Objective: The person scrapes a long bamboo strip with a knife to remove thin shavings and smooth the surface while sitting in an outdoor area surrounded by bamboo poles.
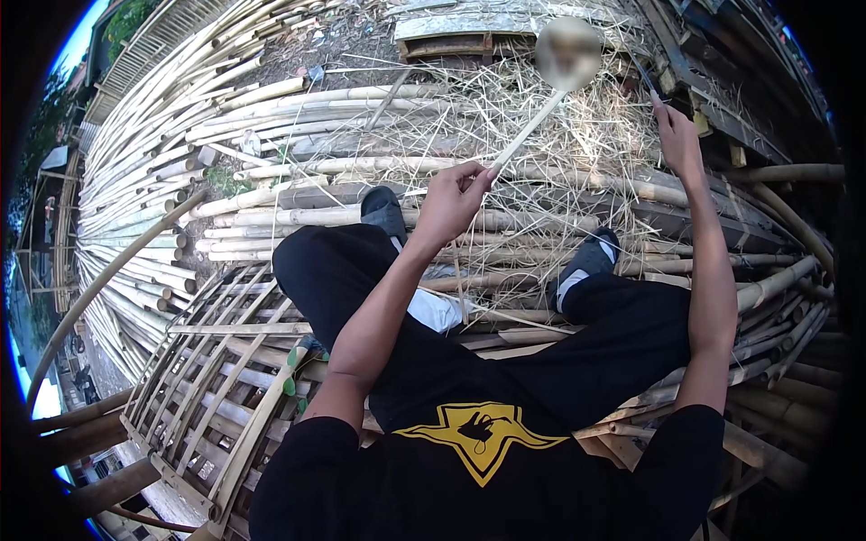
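Observation:
My left hand (451, 200) is closed in a pinch round the near end of a pale bamboo strip (529, 132). The strip slants up and to the right, and its far end runs into a round blurred patch. Out to the right, my right hand (678, 140) grips what looks like a knife (644, 76) with a thin dark blade, held away from the strip and tilted up to the left. Beneath both hands lie loose bamboo shavings (577, 135), scattered over the poles.
Long bamboo poles (298, 110) lie stacked ahead and to the left. A woven bamboo lattice panel (212, 379) is beside my left leg. A wooden pallet (451, 41) stands at the far side, and dark timber (753, 104) at the right. My sandalled feet rest among the poles.

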Tool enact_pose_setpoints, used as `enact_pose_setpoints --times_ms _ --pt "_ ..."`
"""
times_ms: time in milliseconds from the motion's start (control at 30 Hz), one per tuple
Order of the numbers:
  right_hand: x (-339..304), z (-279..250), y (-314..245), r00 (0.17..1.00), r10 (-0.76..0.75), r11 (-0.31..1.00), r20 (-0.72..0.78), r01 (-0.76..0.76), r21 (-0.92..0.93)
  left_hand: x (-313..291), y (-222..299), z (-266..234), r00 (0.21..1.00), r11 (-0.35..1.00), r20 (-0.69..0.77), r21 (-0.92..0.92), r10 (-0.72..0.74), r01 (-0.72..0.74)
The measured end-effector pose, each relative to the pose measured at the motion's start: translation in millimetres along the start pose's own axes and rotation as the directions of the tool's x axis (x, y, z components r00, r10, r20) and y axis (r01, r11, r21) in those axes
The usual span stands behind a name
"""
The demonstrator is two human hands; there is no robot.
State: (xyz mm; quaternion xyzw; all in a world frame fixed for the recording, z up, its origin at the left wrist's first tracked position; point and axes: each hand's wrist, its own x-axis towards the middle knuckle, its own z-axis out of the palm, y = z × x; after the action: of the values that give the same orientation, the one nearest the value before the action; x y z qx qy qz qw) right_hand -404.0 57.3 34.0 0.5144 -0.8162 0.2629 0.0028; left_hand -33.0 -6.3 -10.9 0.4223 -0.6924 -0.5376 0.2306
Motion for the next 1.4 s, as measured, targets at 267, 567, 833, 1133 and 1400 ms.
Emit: enact_pose_setpoints --times_ms 267,567,833,1133,1400 --pt "-35.9 26.2 -86.6 0.885 -0.256 0.967 0.388 0.236 0.098 0.7 9.4 0.8 0.978 0.933 0.193 -0.331 -0.078 0.14" --pt "-0.7 33.7 -36.3 0.965 -0.081 0.979 0.248 0.123 -0.161 -1.8 3.6 -4.5 0.933 0.835 0.314 -0.453 -0.177 0.312" --pt "0.8 -34.8 60.7 0.971 0.231 0.972 -0.066 -0.233 -0.03 -2.6 -5.7 -18.8 0.915 0.745 0.383 -0.573 -0.127 0.343" --pt "-35.5 17.7 -97.4 0.869 -0.255 0.967 0.425 0.236 0.098 -5.6 7.2 -6.2 0.863 0.701 0.494 -0.578 -0.106 0.417" --pt "-1.2 40.9 -46.2 0.957 -0.196 0.979 0.213 0.205 -0.018 -9.3 -3.6 -13.2 0.842 0.64 0.529 -0.611 -0.108 0.466"
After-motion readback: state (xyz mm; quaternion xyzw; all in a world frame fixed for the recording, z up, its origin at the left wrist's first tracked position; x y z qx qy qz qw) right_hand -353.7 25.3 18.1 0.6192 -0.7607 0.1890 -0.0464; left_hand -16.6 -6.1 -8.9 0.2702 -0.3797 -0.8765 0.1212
